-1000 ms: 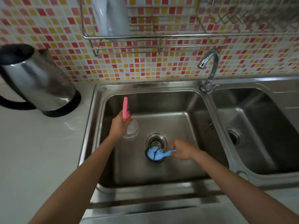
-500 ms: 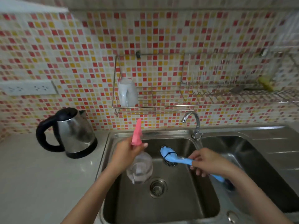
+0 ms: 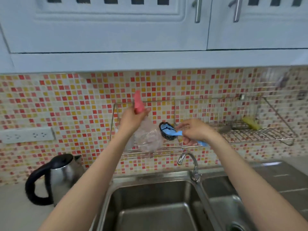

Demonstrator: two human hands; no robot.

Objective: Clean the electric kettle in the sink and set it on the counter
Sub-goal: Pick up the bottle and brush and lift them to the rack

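Note:
The steel electric kettle (image 3: 63,177) with a black handle stands on the counter left of the sink (image 3: 155,207). My left hand (image 3: 131,120) grips the neck of a clear spray bottle (image 3: 148,135) with a pink trigger head, raised in front of the wall rack. My right hand (image 3: 195,130) holds the blue handle of a dish brush (image 3: 168,130) with a dark scrubbing head, level with the bottle and just right of it.
A wire wall rack (image 3: 250,135) hangs on the mosaic tiles, with a yellow sponge (image 3: 251,123) at its right. The tap (image 3: 190,164) stands between two basins. A socket strip (image 3: 26,135) sits at left. White cupboards (image 3: 116,30) hang overhead.
Both hands have lifted out of the sink, carrying the spray bottle and the brush up to the wall rack. The view has tilted upward; the kettle stays on the counter.

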